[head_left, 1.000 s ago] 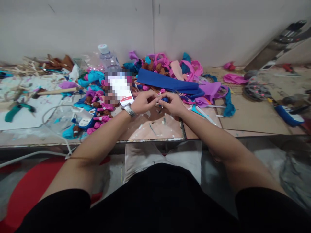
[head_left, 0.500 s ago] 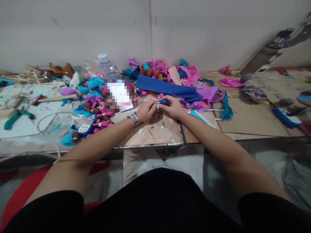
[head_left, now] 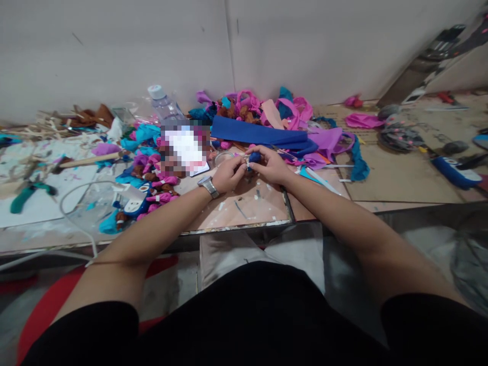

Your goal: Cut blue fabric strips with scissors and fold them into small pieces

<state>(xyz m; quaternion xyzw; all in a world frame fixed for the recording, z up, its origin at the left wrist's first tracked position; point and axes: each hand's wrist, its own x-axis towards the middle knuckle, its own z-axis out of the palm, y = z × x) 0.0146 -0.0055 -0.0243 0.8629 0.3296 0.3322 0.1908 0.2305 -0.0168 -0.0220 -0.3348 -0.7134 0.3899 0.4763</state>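
Observation:
My right hand (head_left: 270,164) has its fingers closed round a small dark blue bundle (head_left: 254,157) above the table. Pressed together just left of the bundle are the fingers of my left hand (head_left: 230,173); what they pinch is too small to make out. A small round clear dish (head_left: 224,158) sits behind my left hand. Behind both hands a long blue strip (head_left: 259,133) lies across a heap of pink, purple and brown pieces. A phone (head_left: 189,150) with a lit screen lies left of my left hand.
A clear bottle (head_left: 165,105) stands at the back. Pink, teal and brown bundles, a blue-and-white power socket (head_left: 135,204) with a white cable, and green-handled pliers (head_left: 32,194) are at the left. Brown cardboard (head_left: 396,178) and a grey bundle (head_left: 400,138) lie at the right.
The view has tilted and shifted slightly. Both hands stay together at the blue bundle, with only slight finger movement.

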